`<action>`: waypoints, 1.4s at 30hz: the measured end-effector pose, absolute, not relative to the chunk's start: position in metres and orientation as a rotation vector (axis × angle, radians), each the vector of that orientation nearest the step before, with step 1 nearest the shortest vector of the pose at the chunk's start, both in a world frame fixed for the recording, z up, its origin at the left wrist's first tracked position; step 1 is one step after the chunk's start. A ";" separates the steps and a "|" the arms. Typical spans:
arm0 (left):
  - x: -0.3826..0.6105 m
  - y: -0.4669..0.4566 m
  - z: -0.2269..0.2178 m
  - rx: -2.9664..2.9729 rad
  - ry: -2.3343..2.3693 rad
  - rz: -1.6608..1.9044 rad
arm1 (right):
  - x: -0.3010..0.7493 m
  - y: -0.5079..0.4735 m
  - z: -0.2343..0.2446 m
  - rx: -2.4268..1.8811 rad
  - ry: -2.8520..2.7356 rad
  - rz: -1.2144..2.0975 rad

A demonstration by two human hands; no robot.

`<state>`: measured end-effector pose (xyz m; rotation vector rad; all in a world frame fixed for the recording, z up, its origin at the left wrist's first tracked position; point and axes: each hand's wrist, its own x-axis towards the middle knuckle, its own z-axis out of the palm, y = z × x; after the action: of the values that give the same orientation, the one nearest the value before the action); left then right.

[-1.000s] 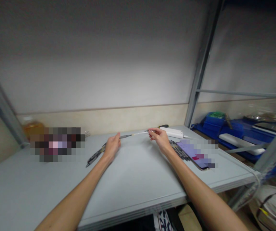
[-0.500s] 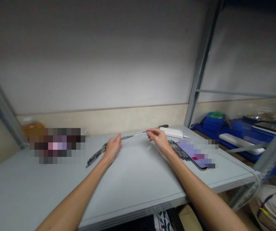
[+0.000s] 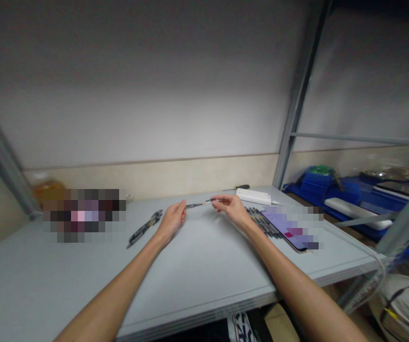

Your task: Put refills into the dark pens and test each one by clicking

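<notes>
Both my hands hold one thin grey pen-like tool (image 3: 196, 204) just above the grey table (image 3: 197, 270). My left hand (image 3: 173, 219) pinches its left end with closed fingers. My right hand (image 3: 231, 207) pinches the pale right end. A dark patterned pen (image 3: 143, 228) lies on the table left of my left hand.
A white tube-shaped device (image 3: 254, 196) and a small dark screwdriver (image 3: 240, 187) lie at the back of the table. A phone (image 3: 290, 228) rests at the right beside a dark patterned strip (image 3: 261, 221). A metal shelf post (image 3: 295, 104) stands at the right, blue bins (image 3: 318, 183) beyond it.
My hands have drawn closer together and nearer to me along the thin tool. My left hand has shifted right, uncovering the dark patterned pen on the table.
</notes>
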<state>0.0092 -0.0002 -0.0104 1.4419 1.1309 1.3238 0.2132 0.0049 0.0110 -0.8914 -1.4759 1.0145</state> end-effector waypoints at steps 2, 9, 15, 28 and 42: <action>0.009 0.000 -0.011 1.475 1.126 1.345 | 0.213 0.004 0.012 -0.904 -1.492 1.004; 0.006 -0.001 -0.007 1.548 1.081 1.429 | 0.211 0.000 0.015 -1.120 -1.691 0.792; 0.007 -0.001 -0.002 1.325 1.032 1.453 | 0.211 0.000 0.013 -1.177 -1.718 0.796; 0.006 -0.005 0.005 1.121 1.030 1.437 | 0.212 0.001 0.013 -1.055 -1.695 0.758; 0.005 -0.005 0.004 1.092 1.030 1.444 | 0.211 -0.003 0.013 -1.065 -1.806 0.783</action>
<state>0.0053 -0.0046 0.0040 1.0916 1.0304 1.4436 0.2106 -0.0025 0.0133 -1.0649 -1.8056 0.7831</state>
